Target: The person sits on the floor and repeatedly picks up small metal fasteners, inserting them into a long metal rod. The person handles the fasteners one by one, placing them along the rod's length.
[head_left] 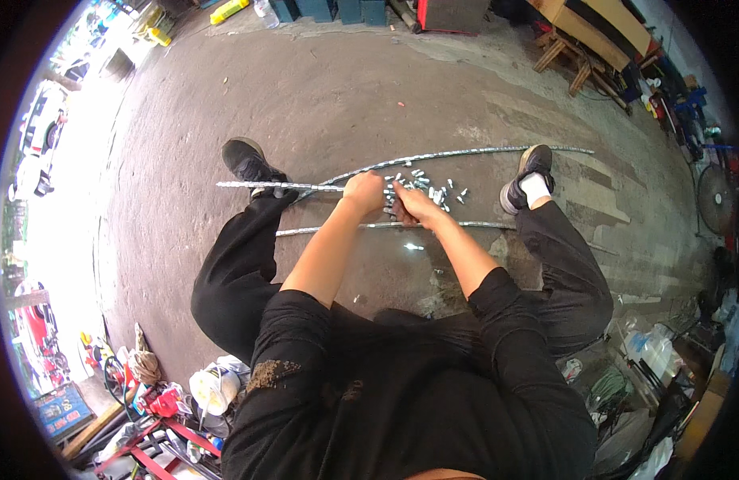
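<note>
Ana: What is the left hand [364, 192] doing?

Ben: It's closed in a fist around a bumpy silver stick [277, 186]. The stick pokes out toward the left edge of the floor [265, 96], over by the left shoe [248, 160].

Ana: And the right hand [417, 205]?

Ben: Its fingers are bent in, just beside the left fist. I can't tell if it has hold of anything.

Ana: Where are the little metal bits [438, 194]?

Ben: In a loose heap on the floor, by the right hand, between the two feet. They're well away from the floor's far edge, where the blue boxes [349, 11] stand.

Ana: What's a good way to do this part?

Ben: I'd hold the stick still and straight with the left hand, near its end. Then I'd pick just one bit at a time with the fingertips. I'd look out for the long back stick [465, 152] and the near stick [457, 224], too. The heap is between them, and a bump could send bits rolling.
</note>
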Demonstrator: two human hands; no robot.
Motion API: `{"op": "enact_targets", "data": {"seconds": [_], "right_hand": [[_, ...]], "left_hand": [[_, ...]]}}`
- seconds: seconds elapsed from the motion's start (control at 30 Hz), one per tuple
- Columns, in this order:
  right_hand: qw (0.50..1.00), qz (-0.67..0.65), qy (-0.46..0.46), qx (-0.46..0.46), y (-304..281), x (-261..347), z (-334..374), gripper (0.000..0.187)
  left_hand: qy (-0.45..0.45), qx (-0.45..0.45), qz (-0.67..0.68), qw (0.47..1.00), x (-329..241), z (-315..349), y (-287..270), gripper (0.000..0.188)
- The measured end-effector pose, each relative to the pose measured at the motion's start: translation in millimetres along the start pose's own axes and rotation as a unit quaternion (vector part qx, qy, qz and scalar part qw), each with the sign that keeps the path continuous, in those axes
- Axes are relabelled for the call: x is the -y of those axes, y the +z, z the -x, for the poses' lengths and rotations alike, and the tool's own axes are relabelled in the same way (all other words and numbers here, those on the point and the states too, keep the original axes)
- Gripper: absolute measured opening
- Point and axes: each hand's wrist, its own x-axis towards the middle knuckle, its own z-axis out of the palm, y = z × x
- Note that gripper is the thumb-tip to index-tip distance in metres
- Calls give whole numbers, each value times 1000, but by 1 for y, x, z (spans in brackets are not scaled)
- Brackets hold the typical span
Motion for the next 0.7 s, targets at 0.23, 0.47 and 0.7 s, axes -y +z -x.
{"op": "enact_targets", "data": {"seconds": [0.23, 0.47, 0.7], "right_hand": [[966, -167, -190, -45, 2, -17, 2, 49], [990, -140, -32, 14, -3, -8, -5, 29], [950, -256, -168, -54, 8, -5, 6, 32]], "left_hand": [[2, 31, -18, 999, -7, 1, -13, 23], [65, -41, -54, 996, 18, -6, 13, 24], [-89, -12, -31, 995, 8, 15, -12, 40]]}}
